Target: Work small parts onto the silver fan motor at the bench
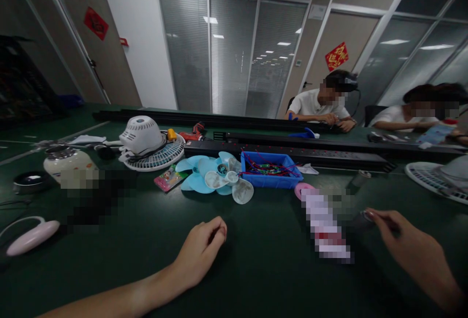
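- Head view: left hand (pixel 203 249) rests on the green table (pixel 256 269), fingers curled loosely, holding nothing.
- Right hand (pixel 405 245) pinches a small dark cylinder (pixel 360 220) at its fingertips, just beside a blurred strip.
- Beyond the hands lie blue fan blades (pixel 199 174), clear blades (pixel 234 184) and a blue bin (pixel 270 169) of wires.
- Two people sit across the table.

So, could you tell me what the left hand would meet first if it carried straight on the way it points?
The left hand, loosely curled on the green table, points up and right. Bare tabletop comes first; beyond it probably the translucent fan blades, though depth is hard to judge.
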Motion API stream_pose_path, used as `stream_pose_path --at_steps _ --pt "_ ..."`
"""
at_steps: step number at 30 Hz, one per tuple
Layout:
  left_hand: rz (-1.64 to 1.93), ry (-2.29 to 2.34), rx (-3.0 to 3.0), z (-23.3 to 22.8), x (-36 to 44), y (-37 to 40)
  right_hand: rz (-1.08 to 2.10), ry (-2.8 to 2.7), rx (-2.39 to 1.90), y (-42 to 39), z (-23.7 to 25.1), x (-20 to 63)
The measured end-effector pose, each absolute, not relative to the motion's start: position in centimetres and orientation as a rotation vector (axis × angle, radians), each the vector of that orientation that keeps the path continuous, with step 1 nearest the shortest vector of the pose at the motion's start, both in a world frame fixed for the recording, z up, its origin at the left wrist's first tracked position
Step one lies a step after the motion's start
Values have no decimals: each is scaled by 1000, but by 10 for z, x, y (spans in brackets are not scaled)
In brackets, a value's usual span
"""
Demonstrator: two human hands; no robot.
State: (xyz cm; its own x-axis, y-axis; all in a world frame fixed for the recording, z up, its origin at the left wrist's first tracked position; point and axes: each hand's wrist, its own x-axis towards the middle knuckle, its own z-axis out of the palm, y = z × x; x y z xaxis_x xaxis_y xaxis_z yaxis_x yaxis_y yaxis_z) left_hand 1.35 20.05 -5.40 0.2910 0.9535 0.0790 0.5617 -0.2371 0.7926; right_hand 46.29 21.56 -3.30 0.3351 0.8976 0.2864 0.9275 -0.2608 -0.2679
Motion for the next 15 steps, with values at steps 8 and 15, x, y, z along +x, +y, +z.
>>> stream_pose_path --at_steps 8,15 --pt "728 1372 1930 -53 14 200 -96 -1577 -2081 211 -43 450" --pt "806 1306 1889 -54 15 197 56 -1830 -1616 194 -35 365"
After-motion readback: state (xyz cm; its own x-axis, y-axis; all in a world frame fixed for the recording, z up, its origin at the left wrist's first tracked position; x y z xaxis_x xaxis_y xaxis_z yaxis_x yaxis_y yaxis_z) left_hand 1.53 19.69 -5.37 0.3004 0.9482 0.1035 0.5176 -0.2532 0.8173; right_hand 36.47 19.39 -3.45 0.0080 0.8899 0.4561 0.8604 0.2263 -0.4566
